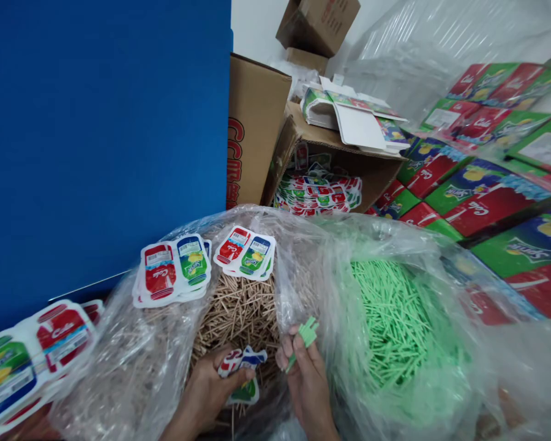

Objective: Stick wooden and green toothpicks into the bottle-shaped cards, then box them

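Observation:
My left hand (210, 387) is closed on a bent cola-and-sprite packet (244, 392), with brown sticks poking out below it. My right hand (307, 383) pinches a small bundle of light green sticks (307, 332), their ends fanned above the fingers. Both hands are over the near side of a clear plastic bag (298, 275) filled with thin brown sticks (239, 303). To the right, another clear bag holds many green sticks (395, 318). Two small stacks of flat packets, one left (172, 269) and one nearer the middle (245, 252), lie on the brown-stick bag.
A blue panel (105, 135) rises at the left, with more packets (37, 355) below it. Behind the bags, an open carton (349, 153) holds heaped packets (319, 195) and carries folded display boxes (353, 113). Printed cola and sprite boxes (482, 190) are stacked at right.

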Motion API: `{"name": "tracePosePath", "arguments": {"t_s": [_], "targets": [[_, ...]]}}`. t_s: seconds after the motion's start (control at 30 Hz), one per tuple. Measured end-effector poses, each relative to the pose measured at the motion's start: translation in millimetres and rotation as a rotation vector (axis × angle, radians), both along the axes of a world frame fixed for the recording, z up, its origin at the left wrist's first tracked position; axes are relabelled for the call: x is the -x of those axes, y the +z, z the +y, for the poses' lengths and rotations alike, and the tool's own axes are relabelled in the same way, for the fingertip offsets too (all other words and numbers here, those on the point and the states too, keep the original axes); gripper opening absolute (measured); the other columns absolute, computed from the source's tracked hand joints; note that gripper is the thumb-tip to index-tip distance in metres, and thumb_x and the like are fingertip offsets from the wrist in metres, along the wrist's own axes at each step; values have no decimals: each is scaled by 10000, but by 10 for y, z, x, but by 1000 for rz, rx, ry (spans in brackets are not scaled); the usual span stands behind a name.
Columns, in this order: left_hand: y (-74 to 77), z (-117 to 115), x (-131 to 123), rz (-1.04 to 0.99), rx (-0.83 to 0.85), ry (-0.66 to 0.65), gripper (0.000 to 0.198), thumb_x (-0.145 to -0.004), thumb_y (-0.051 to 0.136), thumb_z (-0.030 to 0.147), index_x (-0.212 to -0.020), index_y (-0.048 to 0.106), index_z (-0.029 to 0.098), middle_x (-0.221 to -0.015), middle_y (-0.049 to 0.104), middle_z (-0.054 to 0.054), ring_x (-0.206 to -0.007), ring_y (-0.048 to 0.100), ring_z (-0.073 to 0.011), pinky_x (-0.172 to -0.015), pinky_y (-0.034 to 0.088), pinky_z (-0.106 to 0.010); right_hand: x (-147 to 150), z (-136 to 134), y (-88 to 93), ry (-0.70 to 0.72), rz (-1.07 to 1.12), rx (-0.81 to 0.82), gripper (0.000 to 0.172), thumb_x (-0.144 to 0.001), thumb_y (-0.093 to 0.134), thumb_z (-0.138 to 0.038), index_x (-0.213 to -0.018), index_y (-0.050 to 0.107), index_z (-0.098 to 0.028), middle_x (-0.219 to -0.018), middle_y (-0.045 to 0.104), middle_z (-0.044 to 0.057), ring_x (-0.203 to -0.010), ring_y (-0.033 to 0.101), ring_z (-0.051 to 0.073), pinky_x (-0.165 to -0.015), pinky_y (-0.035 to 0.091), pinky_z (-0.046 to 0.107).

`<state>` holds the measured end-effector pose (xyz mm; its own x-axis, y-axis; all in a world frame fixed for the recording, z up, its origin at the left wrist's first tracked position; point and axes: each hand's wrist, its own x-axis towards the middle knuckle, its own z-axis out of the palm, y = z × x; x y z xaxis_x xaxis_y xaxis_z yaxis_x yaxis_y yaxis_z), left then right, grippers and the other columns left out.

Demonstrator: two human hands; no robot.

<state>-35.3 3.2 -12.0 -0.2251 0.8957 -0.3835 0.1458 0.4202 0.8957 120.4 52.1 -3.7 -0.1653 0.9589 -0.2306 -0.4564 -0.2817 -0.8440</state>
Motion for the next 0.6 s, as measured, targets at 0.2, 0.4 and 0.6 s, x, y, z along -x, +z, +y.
{"name": "tracePosePath", "arguments": {"t_s": [0.2, 0.4, 0.6], "targets": [[41, -3, -83, 200, -82, -132, 223, -670, 639, 262, -509, 496, 205, -562, 510, 41, -578, 496, -154, -561, 379, -225, 120, 32, 216, -67, 122, -32, 263, -749, 659, -500, -855, 574, -275, -661, 479, -33, -596, 474, 144, -563, 402, 287], [96, -12, -107, 250, -133, -183, 174, -671, 655, 237, -528, 562, 202, -594, 582, 11, -589, 534, -171, -584, 405, -237, 203, -56, 42, 43, -68, -221, 277, -874, 489, -498, -794, 564, -244, -702, 544, -11, -695, 557, 181, -741, 431, 354], [103, -25, -113, 154, -98, -215, 105, -661, 633, 199, -565, 594, 188, -684, 628, -9, -683, 577, -194, -657, 426, -251, 159, -101, -52, 47, -195, -285, 322, -897, 430, -517, -784, 544, -238, -695, 581, -17, -727, 605, 181, -978, 319, 407]]}}
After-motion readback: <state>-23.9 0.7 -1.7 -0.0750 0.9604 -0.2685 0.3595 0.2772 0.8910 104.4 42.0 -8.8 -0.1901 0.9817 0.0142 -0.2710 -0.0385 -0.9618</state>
